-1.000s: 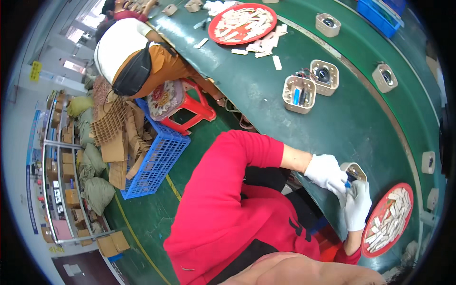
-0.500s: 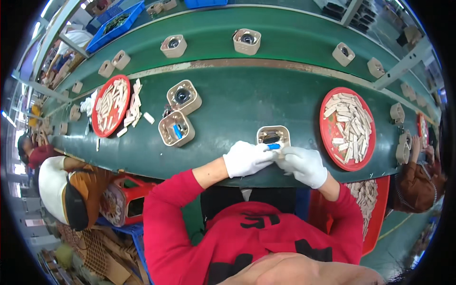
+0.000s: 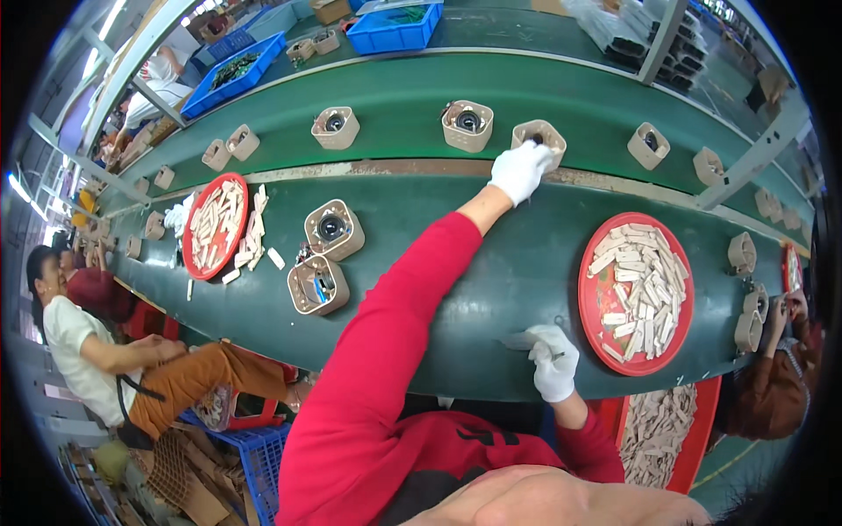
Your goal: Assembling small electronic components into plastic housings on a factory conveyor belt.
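Observation:
My left hand [image 3: 521, 172], white-gloved, reaches far forward over the bench to a beige square housing [image 3: 551, 140] on the far green belt. Its fingers close on the housing's near left side, partly hiding it. My right hand [image 3: 554, 363], also gloved, hangs over the bench's near edge with its fingers curled. A thin, pale, blurred piece [image 3: 516, 341] sticks out from it to the left; its kind is unclear. Two open housings stand together left of my arm: one with a round black speaker [image 3: 332, 227], the other with a blue cylinder [image 3: 324, 287] inside.
A red round tray [image 3: 589, 337] of white strip-like pieces lies to the right, another red tray [image 3: 189, 254] at left. More housings [image 3: 337, 128] stand along the far belt. Blue bins [image 3: 395, 35] are beyond. A person [image 3: 79, 342] sits at left, another [image 3: 781, 368] works at right.
My left hand has moved from the near edge to the far belt, and the housing that was between my hands is now there. My right hand has dropped back slightly, apart from it.

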Tool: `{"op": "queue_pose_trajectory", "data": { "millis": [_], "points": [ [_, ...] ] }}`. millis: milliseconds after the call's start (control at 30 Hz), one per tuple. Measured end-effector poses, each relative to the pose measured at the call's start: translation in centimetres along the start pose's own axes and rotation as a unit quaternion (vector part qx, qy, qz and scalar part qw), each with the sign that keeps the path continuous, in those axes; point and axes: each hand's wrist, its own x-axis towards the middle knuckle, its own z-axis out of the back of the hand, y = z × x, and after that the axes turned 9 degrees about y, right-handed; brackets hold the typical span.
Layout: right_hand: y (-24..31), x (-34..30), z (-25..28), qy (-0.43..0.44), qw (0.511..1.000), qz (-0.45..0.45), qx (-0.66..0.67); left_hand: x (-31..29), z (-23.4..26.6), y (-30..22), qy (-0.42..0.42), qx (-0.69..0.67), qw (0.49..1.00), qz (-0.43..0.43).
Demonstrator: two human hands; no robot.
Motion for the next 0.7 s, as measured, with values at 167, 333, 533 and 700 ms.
{"op": "queue_pose_trajectory", "data": {
  "millis": [167, 333, 533, 700],
  "points": [
    [0.1, 0.3, 0.3, 0.010, 0.995, -0.085, 0.047, 3.4, 0.5, 2.0, -0.107, -0.015, 0.992, 0.072],
    [1.0, 0.2, 1.3, -0.022, 0.975, -0.194, 0.108, 0.3, 2.9, 1.4, -0.089, 0.062, 0.982, 0.151],
    [0.5, 0.6, 0.5, -0.012, 0.974, -0.205, 0.098, -0.3, 4.4, 7.1, -0.049, 0.091, 0.990, 0.096],
    [0.6, 0.1, 0.2, -0.045, 0.972, -0.215, 0.079, -3.3, 6.4, 1.1, -0.091, 0.048, 0.992, 0.072]
  ]
}}
